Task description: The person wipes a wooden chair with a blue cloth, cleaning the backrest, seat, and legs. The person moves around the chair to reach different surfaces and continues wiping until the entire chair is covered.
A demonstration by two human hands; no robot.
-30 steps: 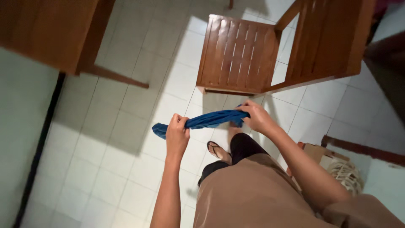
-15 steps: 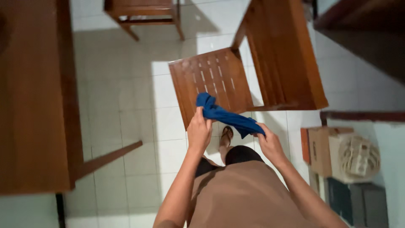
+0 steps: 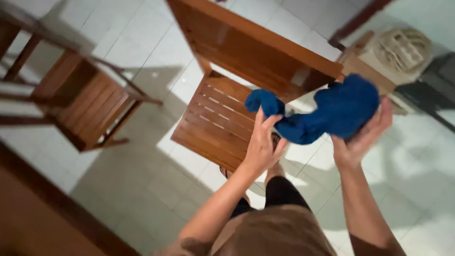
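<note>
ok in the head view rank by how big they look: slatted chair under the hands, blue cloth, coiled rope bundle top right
1. slatted chair, plainly largest.
2. blue cloth, though it is nearer the camera.
3. coiled rope bundle, smallest, farther away and partly cut off, so cloth versus bundle is unsure.

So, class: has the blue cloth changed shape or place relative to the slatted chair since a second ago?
Yes. The cloth, then a stretched twist in front of the chair seat, is now bunched above its front corner, between the left hand and right hand.

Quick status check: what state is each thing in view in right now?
Blue cloth: bunched up, held in the air by both hands.
Left hand: gripping the cloth's narrow end.
Right hand: cupped under the cloth's bulky end.
Slatted wooden chair: upright, seat bare.
Second wooden chair: upright, seat bare.
</note>
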